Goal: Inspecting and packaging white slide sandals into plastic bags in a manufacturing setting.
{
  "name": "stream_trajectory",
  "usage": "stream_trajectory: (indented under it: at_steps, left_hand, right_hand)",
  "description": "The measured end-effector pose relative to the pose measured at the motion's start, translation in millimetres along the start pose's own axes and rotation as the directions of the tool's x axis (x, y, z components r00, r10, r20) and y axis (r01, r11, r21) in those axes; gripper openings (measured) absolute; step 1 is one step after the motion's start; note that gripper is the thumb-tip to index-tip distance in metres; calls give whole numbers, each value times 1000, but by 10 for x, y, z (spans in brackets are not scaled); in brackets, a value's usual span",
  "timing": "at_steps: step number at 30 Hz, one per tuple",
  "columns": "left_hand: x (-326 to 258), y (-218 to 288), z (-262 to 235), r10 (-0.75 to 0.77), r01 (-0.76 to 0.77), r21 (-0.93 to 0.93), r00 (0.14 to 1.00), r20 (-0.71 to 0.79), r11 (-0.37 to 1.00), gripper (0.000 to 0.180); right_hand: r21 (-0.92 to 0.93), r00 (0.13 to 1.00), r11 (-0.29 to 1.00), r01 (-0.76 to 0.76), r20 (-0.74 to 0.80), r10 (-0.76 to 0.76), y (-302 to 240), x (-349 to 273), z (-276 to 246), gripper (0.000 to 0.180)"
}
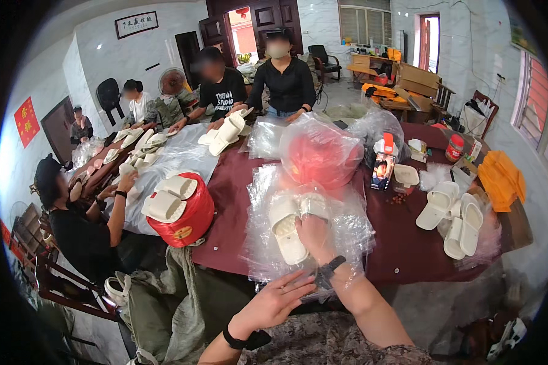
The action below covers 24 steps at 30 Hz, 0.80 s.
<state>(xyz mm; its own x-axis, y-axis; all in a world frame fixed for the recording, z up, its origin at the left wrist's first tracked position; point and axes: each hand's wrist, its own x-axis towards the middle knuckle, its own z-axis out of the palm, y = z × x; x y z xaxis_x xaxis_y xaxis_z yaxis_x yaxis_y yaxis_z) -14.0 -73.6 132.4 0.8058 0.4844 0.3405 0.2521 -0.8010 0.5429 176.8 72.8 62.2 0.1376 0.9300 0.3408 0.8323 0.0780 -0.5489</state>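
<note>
Two cream slide slippers lie side by side on a stack of clear plastic bags [259, 243] in front of me. The left slipper [288, 234] shows its whole length, while my hand covers much of the right slipper [315, 204]. My right hand [316, 236] grips that right slipper, its thumb near the gap between the pair; the fingertips are partly hidden. Clear film lies about my right wrist. Nearer to me, my left hand [277, 302] hovers at the table's front edge, holding nothing, its fingers stretched out toward the right wrist.
A red-wrapped round bundle [189, 222] with slippers on top stands left. Behind the pair sits a bulging bag [319, 149] with red contents. More slippers [453, 222], a phone [382, 170] and orange bags [499, 179] lie right. Several people work around the table [225, 243].
</note>
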Motion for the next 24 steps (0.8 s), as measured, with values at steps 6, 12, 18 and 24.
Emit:
stream_trajectory:
  at_steps: [6,12,18,24]
  left_hand:
    - [-167,-149,-80,-62,61,-22,998,-23,998,48]
    - [-237,-401,38,-152,100,-315,978,-144,944,67]
    - [-164,-914,260,-441,415,-204,628,-641,887,50]
    - [-149,-1092,404,-769,734,-308,440,-463,606,74]
  right_hand:
    - [-45,999,998,33,31,-31,-53,34,263,55]
    - [208,971,950,231,11,-238,115,-531,204,58]
    - [106,891,897,429,113,-439,374,-1145,-327,54]
    - [37,889,916,400,227,-398,301,-1106,-312,32]
